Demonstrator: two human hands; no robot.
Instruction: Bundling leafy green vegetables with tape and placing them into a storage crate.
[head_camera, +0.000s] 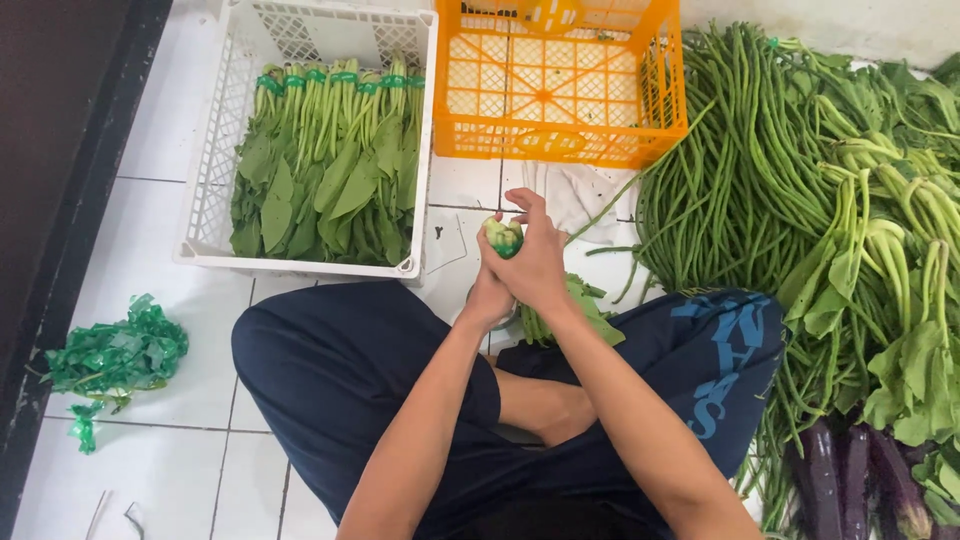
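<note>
**Q:** What do the two hands hold at the centre of the frame?

**A:** A bundle of leafy greens (545, 300). Both hands are together and closed round its stem end. The right hand (535, 262) lies on top, fingers wrapped over the cut stems, which show pale green at about the level of the fingertips. The left hand (488, 296) sits just beneath and to the left, touching the right and gripping lower down.

**Q:** How does the bundle lie relative to the hands?

**A:** Its long axis runs from the stem end in the grip, pointing toward the top of the frame, down and to the right, where the leaves hang out below the right wrist over the person's lap. The right hand covers more of the stems; whether a band is already round them cannot be told.

**Q:** What surrounds the work?

**A:** At upper left, a white crate (210, 200) holds tied bundles laid stems-up. An empty orange crate (560, 80) stands beside it. Long beans (740, 170) and loose greens (880, 260) are heaped at right, with purple eggplants (850, 480) at lower right. A clump of green plastic ties (115, 355) rests on the tiled floor (170, 470) at left.
</note>
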